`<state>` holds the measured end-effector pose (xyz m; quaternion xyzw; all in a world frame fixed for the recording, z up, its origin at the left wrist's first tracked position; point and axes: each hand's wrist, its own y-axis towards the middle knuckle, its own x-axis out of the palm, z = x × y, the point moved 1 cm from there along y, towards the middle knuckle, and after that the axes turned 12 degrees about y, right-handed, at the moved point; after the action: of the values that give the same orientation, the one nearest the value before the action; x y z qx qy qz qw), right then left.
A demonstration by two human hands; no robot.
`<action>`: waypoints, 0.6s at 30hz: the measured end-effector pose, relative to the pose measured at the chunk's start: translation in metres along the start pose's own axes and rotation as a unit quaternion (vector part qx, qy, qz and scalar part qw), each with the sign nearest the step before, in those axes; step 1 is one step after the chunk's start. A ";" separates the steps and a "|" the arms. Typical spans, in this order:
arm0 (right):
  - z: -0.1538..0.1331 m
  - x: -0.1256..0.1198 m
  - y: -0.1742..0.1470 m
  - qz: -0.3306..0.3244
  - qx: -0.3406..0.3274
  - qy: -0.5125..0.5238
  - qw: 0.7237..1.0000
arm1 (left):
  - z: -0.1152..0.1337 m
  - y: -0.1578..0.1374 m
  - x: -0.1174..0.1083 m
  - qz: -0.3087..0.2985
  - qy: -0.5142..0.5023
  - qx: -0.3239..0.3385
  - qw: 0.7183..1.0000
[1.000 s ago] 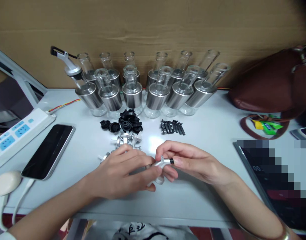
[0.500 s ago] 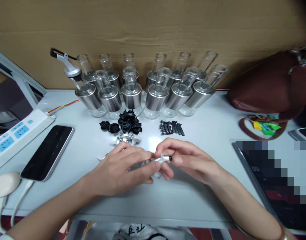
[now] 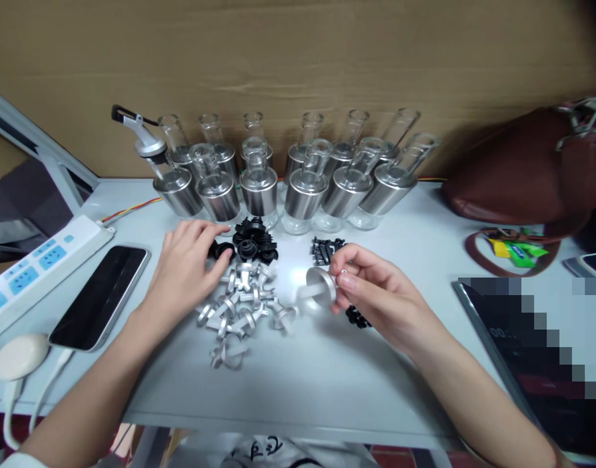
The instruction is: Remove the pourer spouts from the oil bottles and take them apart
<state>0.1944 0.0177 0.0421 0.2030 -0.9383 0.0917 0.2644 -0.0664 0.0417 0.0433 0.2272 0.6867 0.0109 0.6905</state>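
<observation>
My right hand (image 3: 370,286) pinches a silver pourer spout (image 3: 320,287) by its narrow end. The spout's round disc and pale tube point left, above the table. My left hand (image 3: 193,260) reaches over the black rubber stoppers (image 3: 253,240), thumb and fingers apart around one stopper (image 3: 223,250) at the pile's left side. The thumb appears to touch that stopper; no firm grip shows. Just below lies a loose heap of silver pourer spouts (image 3: 246,298). Small black caps (image 3: 322,250) lie behind my right hand, and more small black parts (image 3: 359,317) are partly hidden beneath it.
Two rows of glass bottles (image 3: 307,188) with metal sleeves stand at the back; the leftmost front one bears a pourer (image 3: 146,140). A phone (image 3: 100,296) and power strip (image 3: 44,260) lie left. A brown bag (image 3: 512,169) and a dark tablet-like device (image 3: 497,338) are right.
My hands have parted. The left let go of the spout and moved left and away to the black stoppers; the right keeps the spout, now turned with its disc facing left.
</observation>
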 end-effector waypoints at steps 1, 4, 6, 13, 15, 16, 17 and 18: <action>-0.001 0.001 0.000 0.004 -0.003 -0.001 1.000 | -0.001 0.000 0.002 -0.017 -0.010 0.001 1.000; -0.002 0.003 0.001 0.020 -0.013 -0.007 1.000 | 0.001 0.000 0.003 -0.023 -0.046 -0.001 0.999; -0.004 0.004 0.002 0.029 -0.018 -0.010 0.999 | 0.002 -0.001 0.002 -0.022 -0.051 0.003 0.998; -0.003 0.002 0.002 0.038 -0.025 -0.023 0.999 | 0.000 -0.001 0.001 -0.067 -0.045 -0.008 0.997; -0.003 0.002 0.002 0.037 -0.026 -0.030 0.999 | -0.001 -0.001 0.001 -0.068 -0.045 -0.010 0.997; -0.003 0.002 0.002 0.038 -0.025 -0.033 0.998 | 0.000 -0.002 0.001 -0.069 -0.046 -0.009 0.996; -0.003 0.002 0.002 0.039 -0.025 -0.036 0.998 | 0.000 -0.002 0.000 -0.070 -0.047 -0.010 0.996; -0.003 0.002 0.002 0.040 -0.025 -0.037 0.998 | 0.000 -0.002 0.000 -0.070 -0.048 -0.012 0.996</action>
<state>0.1932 0.0197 0.0453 0.1615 -0.9569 0.0713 0.2305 -0.0669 0.0399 0.0425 0.1707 0.6671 -0.0398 0.7241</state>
